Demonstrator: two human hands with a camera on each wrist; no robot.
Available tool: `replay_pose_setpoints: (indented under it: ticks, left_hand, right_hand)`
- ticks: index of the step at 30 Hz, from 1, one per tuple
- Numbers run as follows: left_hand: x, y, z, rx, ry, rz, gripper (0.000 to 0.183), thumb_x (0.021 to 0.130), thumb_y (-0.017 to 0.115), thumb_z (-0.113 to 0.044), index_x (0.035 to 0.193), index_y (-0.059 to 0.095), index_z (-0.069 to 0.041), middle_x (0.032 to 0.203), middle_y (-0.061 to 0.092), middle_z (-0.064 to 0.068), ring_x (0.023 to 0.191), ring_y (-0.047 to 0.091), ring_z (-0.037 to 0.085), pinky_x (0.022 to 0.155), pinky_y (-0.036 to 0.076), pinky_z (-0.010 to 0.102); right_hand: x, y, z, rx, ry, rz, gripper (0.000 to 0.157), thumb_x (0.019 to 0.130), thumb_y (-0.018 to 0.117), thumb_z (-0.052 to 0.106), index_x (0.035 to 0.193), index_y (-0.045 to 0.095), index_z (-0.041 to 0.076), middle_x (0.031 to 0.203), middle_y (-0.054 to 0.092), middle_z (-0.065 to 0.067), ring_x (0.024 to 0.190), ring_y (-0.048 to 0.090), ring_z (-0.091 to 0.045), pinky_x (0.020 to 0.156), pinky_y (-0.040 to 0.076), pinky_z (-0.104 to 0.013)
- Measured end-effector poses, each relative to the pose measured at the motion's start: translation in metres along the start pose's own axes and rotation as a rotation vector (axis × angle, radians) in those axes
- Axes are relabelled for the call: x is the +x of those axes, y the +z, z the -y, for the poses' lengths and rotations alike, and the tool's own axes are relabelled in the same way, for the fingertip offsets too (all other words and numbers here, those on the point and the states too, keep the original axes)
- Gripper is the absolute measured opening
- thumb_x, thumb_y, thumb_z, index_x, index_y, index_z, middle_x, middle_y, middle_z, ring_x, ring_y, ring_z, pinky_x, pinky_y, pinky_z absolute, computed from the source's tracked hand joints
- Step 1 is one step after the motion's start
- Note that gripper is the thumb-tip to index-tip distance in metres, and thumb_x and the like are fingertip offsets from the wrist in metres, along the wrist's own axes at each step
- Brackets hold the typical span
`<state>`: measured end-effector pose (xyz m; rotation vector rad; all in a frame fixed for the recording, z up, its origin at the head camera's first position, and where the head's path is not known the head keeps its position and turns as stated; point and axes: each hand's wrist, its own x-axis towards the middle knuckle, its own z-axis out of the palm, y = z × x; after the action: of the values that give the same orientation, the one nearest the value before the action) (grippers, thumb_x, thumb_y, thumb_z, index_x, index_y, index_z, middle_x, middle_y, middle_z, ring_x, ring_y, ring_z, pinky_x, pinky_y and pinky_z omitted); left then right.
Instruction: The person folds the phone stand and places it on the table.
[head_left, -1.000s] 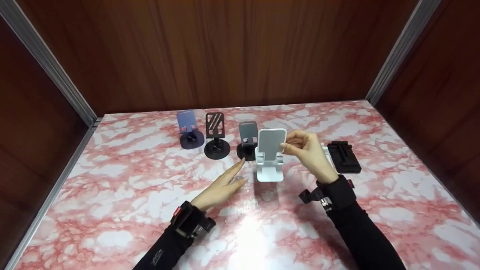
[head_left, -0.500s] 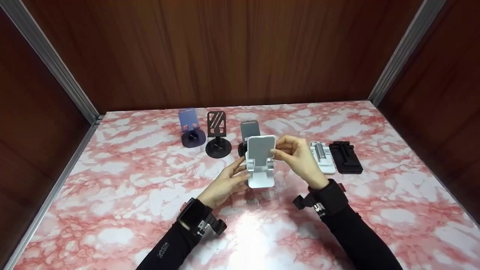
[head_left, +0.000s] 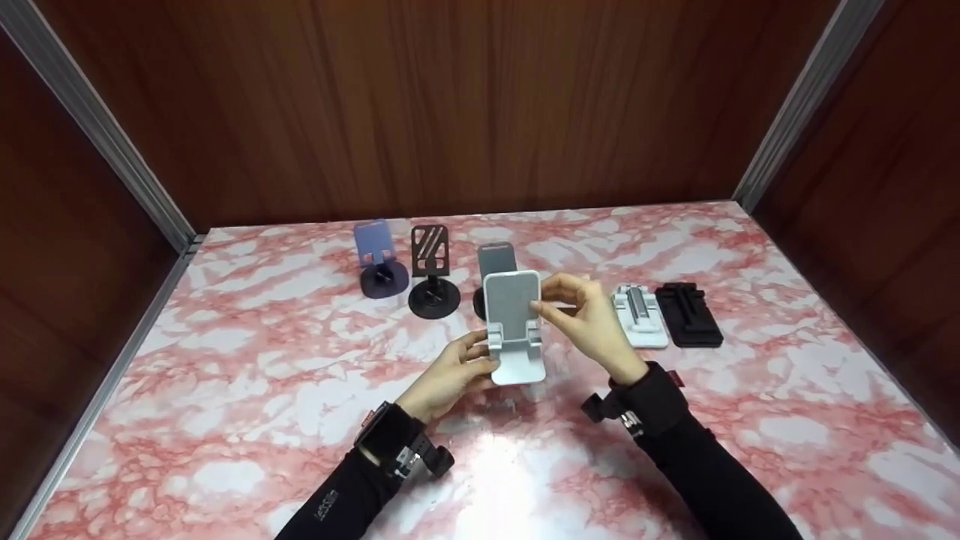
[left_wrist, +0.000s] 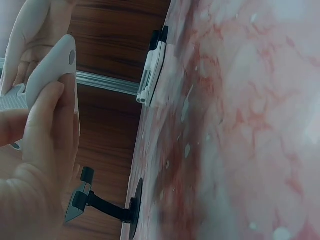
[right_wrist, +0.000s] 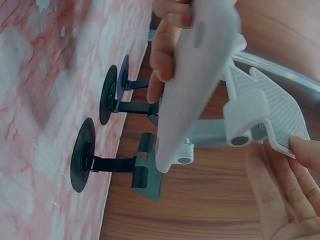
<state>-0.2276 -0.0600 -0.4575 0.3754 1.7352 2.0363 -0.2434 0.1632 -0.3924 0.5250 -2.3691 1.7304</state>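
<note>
Both hands hold a white phone stand (head_left: 517, 363) with a grey pad on its backrest, raised over the table in the head view. The left hand (head_left: 448, 373) grips the white base at its left edge, thumb in front. With thumb and fingers, the right hand (head_left: 592, 322) pinches the right edge of the backrest. In the right wrist view the stand's base (right_wrist: 197, 85) and its hinged arm show unfolded from the side. Left fingers wrap the base (left_wrist: 57, 65) in the left wrist view.
Behind stand a blue phone stand (head_left: 375, 244), a black one (head_left: 433, 300) and a grey one (head_left: 496, 257), partly hidden by the held stand. A folded white stand (head_left: 649, 330) and a folded black stand (head_left: 688, 319) lie to the right. Wood-patterned panels (head_left: 480, 112) enclose the marbled table (head_left: 225, 375).
The left hand has come in and taken hold of the base. The white stand has moved left and slightly nearer, with the right hand still pinching its backrest.
</note>
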Motion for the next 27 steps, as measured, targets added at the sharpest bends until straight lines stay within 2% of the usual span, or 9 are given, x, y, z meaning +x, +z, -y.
replay_pose_setpoints:
  ticks: [6,12,20,27]
  left_hand:
    - [-0.001,0.000,0.000,-0.034,-0.013,0.011,0.063,0.105,0.051,0.003,0.163,0.027,0.014,0.157,0.050,0.035,0.107,0.069,0.009,0.092,0.063,0.019]
    - [-0.002,0.004,0.000,-0.029,-0.022,0.021,0.064,0.105,0.053,0.002,0.163,0.027,0.014,0.155,0.054,0.032,0.107,0.070,0.009,0.094,0.064,0.020]
    - [-0.002,0.008,-0.001,-0.047,-0.036,0.010,0.064,0.105,0.053,0.002,0.162,0.028,0.014,0.147,0.060,0.024,0.099,0.068,0.005,0.085,0.062,0.016]
    - [-0.003,0.009,0.000,-0.065,-0.039,0.014,0.064,0.104,0.054,0.003,0.162,0.028,0.014,0.138,0.065,0.018,0.096,0.069,0.004,0.083,0.063,0.015]
  right_hand:
    - [0.001,0.003,-0.004,0.074,0.013,0.014,0.033,0.094,0.074,-0.011,0.125,0.064,-0.017,0.127,0.074,-0.035,0.106,0.071,0.004,0.100,0.062,-0.020]
    - [0.000,0.002,-0.008,0.068,0.010,0.083,0.052,0.093,0.077,-0.008,0.141,0.057,-0.013,0.128,0.073,-0.035,0.099,0.074,0.000,0.093,0.063,-0.020]
    - [0.000,-0.003,-0.011,0.026,-0.014,0.142,0.047,0.096,0.075,-0.004,0.139,0.060,-0.016,0.124,0.073,-0.038,0.095,0.072,0.004,0.089,0.062,-0.017]
    - [0.000,-0.007,-0.012,0.021,-0.014,0.166,0.044,0.096,0.075,-0.005,0.136,0.062,-0.017,0.120,0.074,-0.039,0.090,0.072,0.004,0.086,0.062,-0.017]
